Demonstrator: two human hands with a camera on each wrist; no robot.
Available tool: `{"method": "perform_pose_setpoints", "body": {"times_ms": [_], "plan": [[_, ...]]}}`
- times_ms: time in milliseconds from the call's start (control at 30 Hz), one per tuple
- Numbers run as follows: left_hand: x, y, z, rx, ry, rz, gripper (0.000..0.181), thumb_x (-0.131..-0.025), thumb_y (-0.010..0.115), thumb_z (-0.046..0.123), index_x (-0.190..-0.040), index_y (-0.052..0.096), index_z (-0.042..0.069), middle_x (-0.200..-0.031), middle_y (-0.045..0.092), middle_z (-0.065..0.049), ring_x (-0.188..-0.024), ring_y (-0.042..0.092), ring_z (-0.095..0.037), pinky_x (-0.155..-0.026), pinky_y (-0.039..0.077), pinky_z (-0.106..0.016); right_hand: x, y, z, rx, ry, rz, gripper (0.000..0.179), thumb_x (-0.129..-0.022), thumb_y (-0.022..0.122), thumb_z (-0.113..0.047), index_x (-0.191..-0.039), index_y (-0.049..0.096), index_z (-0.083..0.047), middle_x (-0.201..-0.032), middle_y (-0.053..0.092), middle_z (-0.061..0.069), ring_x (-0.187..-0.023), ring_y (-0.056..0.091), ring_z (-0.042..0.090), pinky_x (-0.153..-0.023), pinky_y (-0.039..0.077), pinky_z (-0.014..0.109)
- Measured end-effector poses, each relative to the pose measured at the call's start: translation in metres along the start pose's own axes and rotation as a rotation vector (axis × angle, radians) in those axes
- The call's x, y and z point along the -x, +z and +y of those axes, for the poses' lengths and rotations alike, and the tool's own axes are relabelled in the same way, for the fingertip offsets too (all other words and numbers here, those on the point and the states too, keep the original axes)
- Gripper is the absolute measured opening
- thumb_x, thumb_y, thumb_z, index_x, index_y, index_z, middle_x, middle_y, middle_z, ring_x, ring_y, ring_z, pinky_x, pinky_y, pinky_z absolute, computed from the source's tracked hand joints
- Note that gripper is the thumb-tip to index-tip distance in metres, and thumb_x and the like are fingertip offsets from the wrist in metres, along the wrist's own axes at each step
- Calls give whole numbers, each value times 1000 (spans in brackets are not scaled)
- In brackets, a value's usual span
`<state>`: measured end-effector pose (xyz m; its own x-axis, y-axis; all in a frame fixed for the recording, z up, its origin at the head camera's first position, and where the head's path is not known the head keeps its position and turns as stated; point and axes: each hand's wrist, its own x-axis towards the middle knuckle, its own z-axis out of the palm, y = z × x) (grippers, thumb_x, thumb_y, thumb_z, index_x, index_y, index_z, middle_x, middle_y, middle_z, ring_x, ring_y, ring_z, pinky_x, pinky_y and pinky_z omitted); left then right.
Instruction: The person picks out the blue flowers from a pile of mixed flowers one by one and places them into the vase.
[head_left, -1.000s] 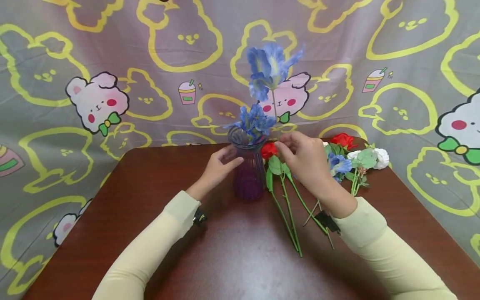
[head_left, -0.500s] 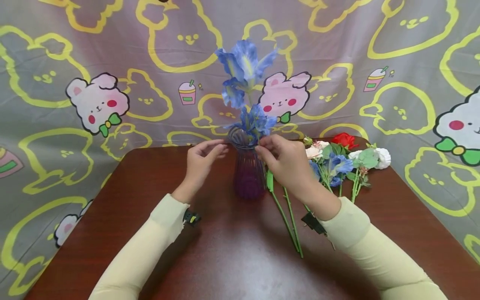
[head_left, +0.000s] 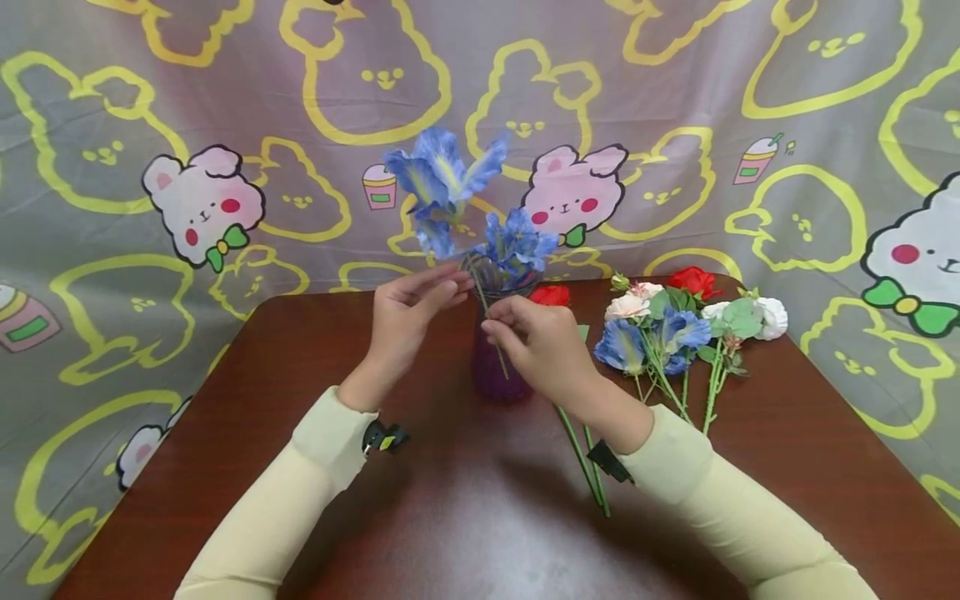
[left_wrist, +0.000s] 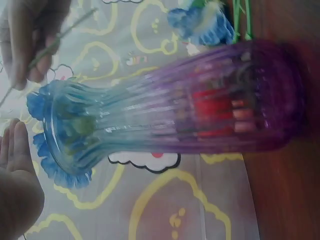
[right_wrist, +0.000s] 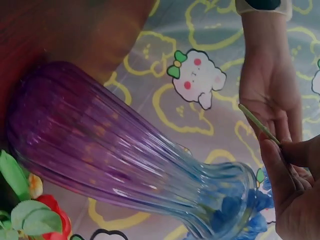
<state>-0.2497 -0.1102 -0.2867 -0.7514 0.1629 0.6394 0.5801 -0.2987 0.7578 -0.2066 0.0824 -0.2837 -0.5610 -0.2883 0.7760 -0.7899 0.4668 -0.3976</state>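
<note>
My right hand [head_left: 543, 346] pinches the thin stem of a blue artificial iris [head_left: 442, 171] between thumb and fingers. The bloom leans to the left, and the stem's lower end points down in front of the vase. Just left of the stem is my left hand [head_left: 408, 321], its fingers extended near the vase mouth; whether they touch the stem is unclear. The ribbed glass vase [left_wrist: 175, 110] stands upright, purple below and clear bluish above. Another blue flower [head_left: 517, 242] sits in its mouth. In the right wrist view the stem end [right_wrist: 257, 122] sticks out past the pinching fingers.
Red flowers [head_left: 551, 295] with green stems lie close to the vase's right side. Farther right rests a bunch with blue blooms [head_left: 622, 346], a pale pink rose [head_left: 628, 306], a red rose [head_left: 693, 282] and a white flower [head_left: 771, 318]. A patterned cloth [head_left: 300, 108] hangs behind the table.
The held iris has moved from the right across to the left of the vase and dropped lower, tilting left. My left hand has come away from the vase side toward the stem.
</note>
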Motion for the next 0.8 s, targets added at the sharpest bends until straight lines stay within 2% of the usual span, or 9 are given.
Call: {"method": "perform_pose_setpoints", "body": {"times_ms": [133, 267, 467, 800], "plan": [[0, 7, 5, 59, -58, 32, 36, -95, 61, 2, -120, 53, -23, -101, 73, -10, -97, 69, -25, -86, 53, -43, 2, 7, 1, 2, 11, -27, 10, -84, 76, -5, -88, 68, -1, -78, 72, 4, -68, 68, 10, -63, 55, 27], [-1, 10, 6, 111, -104, 73, 34, -95, 57, -3, -118, 51, -27, -97, 73, -9, -93, 70, -23, -84, 54, -41, 5, 13, 3, -1, 26, -54, 9, -85, 75, -6, -88, 68, -1, -78, 72, 4, -69, 68, 10, -64, 56, 26], [0, 9, 3, 119, -115, 87, 32, -95, 58, -2, -112, 53, -29, -93, 73, -11, -88, 71, -24, -81, 55, -40, 11, 18, 5, -5, 47, -89, 8, -85, 74, -4, -88, 67, -1, -79, 73, 6, -71, 69, 13, -66, 57, 29], [1, 8, -1, 91, -123, 100, 31, -94, 59, -4, -112, 53, -29, -87, 73, -10, -83, 72, -22, -74, 57, -38, 15, 20, 8, 6, 43, -116, 8, -85, 74, -4, -86, 66, -1, -79, 72, 6, -70, 69, 14, -66, 57, 30]]}}
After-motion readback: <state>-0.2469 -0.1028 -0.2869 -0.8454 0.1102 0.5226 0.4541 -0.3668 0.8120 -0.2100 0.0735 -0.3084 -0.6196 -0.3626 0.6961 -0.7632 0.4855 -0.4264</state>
